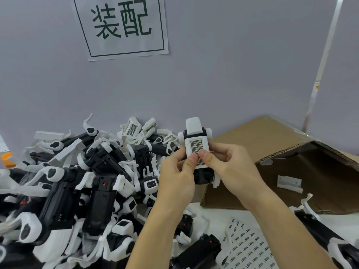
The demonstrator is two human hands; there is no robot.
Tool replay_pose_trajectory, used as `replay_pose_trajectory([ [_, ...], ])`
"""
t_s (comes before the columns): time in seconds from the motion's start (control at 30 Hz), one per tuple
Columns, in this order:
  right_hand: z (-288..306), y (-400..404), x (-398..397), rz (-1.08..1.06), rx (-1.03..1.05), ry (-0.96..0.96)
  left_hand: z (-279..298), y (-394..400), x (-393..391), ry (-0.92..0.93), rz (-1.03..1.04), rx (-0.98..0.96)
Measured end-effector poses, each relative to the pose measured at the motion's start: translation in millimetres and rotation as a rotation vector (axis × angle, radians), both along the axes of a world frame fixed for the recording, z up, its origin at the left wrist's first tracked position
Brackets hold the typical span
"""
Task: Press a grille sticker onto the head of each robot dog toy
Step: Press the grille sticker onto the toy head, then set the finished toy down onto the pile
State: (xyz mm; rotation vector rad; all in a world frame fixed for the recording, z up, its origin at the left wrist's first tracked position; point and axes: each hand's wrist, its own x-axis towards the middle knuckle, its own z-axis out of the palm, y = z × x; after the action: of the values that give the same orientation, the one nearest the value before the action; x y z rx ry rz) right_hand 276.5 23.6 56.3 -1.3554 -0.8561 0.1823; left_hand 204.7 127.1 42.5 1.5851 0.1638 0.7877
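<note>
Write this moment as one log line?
step: pressing grille sticker | toy: robot dog held | left hand, right hand: thumbs on sticker

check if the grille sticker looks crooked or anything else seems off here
The grey grille sticker sits square on the white head of the held black-and-white robot dog toy, both thumbs pressing its lower end. The brown cardboard box lies tipped on its side.

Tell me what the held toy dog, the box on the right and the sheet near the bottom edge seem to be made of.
Toy dog: likely moulded plastic, white and black, smooth matte shells. Box: brown corrugated cardboard; fluting shows along its cut edge. Sheet: probably glossy paper backing carrying rows of small printed stickers; it curls slightly.
</note>
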Motion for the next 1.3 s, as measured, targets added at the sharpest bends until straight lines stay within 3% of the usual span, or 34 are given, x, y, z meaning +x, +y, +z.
replay_pose_trajectory([
  [0.17, -6.3, 7.1, -2.4, -0.091, 0.017, 0.02, -1.1, 5.4, 0.4, 0.026, -0.005, -0.054],
  [0.33, -8.1, 10.8, -5.3, 0.038, -0.016, 0.104, 1.3, 13.8, -3.8, 0.055, -0.014, -0.275],
  [0.57, -9.8, 16.3, -8.3, -0.059, 0.056, 0.12, 3.5, -2.3, -1.1, -0.012, 0.124, -0.225],
  [0.73, -10.3, 14.1, -6.4, -0.083, 0.086, 0.089, 3.6, -4.6, -0.2, -0.002, 0.1, -0.363],
  [0.93, -9.7, 8.8, 1.2, -0.034, 0.07, 0.142, 3.2, 1.7, 1.6, 0.033, 0.036, -0.257],
  [1.03, -10.3, 8.0, 3.3, -0.118, 0.03, 0.087, 4.2, 5.1, 0.0, 0.074, -0.052, -0.272],
  [1.13, -10.8, 7.1, 5.9, -0.292, -0.011, -0.063, 3.3, 6.7, -1.4, 0.047, 0.045, -0.217],
  [1.3, -8.8, 7.6, 0.9, -0.16, -0.176, -0.261, 2.2, 5.4, -2.5, 0.028, 0.233, -0.254],
])
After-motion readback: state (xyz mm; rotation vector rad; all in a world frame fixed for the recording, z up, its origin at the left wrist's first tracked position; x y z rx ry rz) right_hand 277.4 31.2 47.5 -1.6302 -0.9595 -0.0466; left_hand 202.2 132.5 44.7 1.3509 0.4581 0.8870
